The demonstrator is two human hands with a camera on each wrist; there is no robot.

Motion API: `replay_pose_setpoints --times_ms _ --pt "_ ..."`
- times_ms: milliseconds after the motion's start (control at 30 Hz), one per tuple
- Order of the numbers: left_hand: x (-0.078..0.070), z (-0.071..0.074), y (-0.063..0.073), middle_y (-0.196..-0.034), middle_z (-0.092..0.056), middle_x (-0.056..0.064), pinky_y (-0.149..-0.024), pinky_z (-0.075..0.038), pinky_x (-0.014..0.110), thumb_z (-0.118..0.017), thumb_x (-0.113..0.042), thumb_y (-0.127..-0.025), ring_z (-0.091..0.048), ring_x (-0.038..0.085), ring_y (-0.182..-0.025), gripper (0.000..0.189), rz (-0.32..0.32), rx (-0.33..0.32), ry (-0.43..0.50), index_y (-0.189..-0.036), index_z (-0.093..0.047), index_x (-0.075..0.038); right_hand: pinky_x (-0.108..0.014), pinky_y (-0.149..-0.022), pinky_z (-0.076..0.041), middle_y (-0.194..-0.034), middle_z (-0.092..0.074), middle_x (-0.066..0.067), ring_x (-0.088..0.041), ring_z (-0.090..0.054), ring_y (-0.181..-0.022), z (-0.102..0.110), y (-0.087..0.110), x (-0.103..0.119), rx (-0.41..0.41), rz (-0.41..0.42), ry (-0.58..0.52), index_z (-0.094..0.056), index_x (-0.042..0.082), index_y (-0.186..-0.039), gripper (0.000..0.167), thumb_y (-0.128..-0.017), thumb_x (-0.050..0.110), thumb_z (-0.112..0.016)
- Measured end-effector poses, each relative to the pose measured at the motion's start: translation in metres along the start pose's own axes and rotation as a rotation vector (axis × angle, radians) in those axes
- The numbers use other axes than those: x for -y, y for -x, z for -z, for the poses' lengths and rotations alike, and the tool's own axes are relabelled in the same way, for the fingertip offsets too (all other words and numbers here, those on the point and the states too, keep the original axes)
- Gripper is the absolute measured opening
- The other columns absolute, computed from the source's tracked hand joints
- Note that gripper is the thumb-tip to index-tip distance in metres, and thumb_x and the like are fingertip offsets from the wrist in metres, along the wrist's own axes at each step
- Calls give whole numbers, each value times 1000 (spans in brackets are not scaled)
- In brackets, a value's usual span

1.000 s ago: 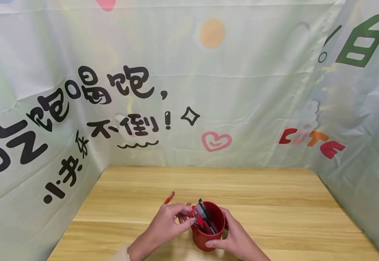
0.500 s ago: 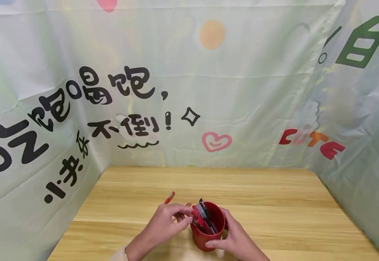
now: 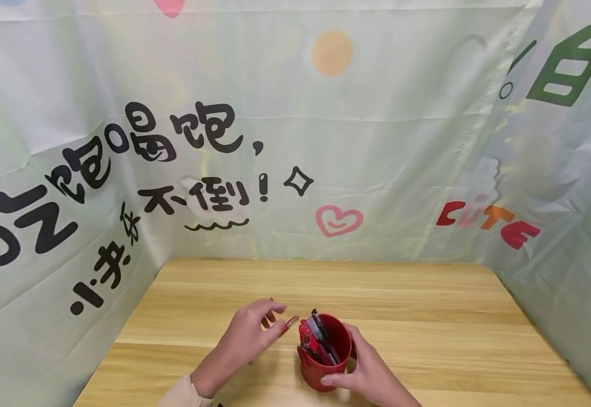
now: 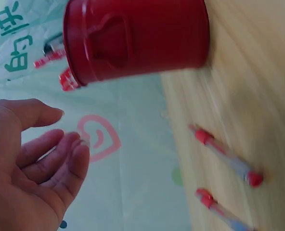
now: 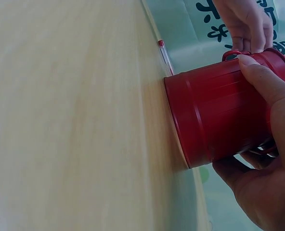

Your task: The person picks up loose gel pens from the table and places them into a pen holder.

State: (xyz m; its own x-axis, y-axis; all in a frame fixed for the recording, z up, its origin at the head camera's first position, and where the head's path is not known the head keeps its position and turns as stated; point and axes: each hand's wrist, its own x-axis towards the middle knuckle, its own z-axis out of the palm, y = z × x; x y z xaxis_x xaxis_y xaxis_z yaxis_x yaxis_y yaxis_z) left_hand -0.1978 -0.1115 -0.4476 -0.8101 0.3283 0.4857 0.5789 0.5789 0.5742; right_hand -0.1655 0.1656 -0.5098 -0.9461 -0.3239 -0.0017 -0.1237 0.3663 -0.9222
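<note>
On the table stands a red metal cup [image 3: 320,377] with a side handle, holding several red and black pens [image 3: 318,338] that lean toward its left side. My right hand [image 3: 374,370] grips it from the right, thumb across the front. Left of the rim, my left hand [image 3: 246,334] is in the air with loosely bent fingers. Nothing is between its fingertips in the left wrist view, where the cup [image 4: 142,36] is apart from them. Two red-and-clear pens [image 4: 227,156] lie on the tabletop; in the head view one pen [image 3: 289,325] shows just past the left thumb.
The wooden table [image 3: 427,316] is enclosed by pale printed curtains [image 3: 376,158] at the back and sides. A small dark object [image 3: 220,405], too cut off to identify, shows at the bottom edge near the left sleeve.
My left hand has withdrawn from the cup's rim, moving left and slightly away from me, its fingers spreading a little. The right hand and cup have stayed in place.
</note>
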Motion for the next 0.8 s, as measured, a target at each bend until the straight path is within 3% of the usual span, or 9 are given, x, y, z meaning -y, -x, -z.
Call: replay_pose_setpoints --times_ms 167,300,400,567,800 --pt "10 -2 -8 -104 -77 6 -65 -59 20 -79 -6 -87 -71 17 -80 25 73 -15 -184 -112 -76 -7 -40 -97 -63 -151 -54 -4 -34 -51 -138 0 0 1 4 -14 0 -39 23 -153 94 -77 43 -92" --pt "21 -8 -16 -104 -77 6 -64 -55 19 -79 -9 -86 -64 10 -74 26 90 -30 -299 -112 -77 -7 -42 -99 -62 -150 -54 -4 -33 -51 -138 0 0 2 -2 -11 12 -39 24 -153 95 -76 43 -92" --pt "30 -14 -21 -103 -77 7 -64 -55 22 -78 -8 -86 -56 5 -68 27 99 -22 -340 -112 -77 -5 -43 -98 -62 -151 -54 -4 -34 -51 -138 0 0 1 0 -14 8 -39 23 -153 95 -77 43 -92" --pt "42 -24 -29 -95 -74 10 -66 -59 26 -75 -4 -84 -62 8 -72 26 114 14 -384 -110 -76 -1 -41 -96 -63 -151 -53 -5 -35 -50 -139 0 0 0 10 -27 -9 -39 23 -153 95 -76 43 -92" --pt "61 -36 -35 -94 -71 16 -70 -63 37 -75 2 -82 -69 25 -79 21 113 55 -447 -103 -75 3 -45 -98 -62 -151 -53 -5 -35 -50 -139 0 -2 1 14 -33 -10 -39 23 -153 96 -76 44 -92"
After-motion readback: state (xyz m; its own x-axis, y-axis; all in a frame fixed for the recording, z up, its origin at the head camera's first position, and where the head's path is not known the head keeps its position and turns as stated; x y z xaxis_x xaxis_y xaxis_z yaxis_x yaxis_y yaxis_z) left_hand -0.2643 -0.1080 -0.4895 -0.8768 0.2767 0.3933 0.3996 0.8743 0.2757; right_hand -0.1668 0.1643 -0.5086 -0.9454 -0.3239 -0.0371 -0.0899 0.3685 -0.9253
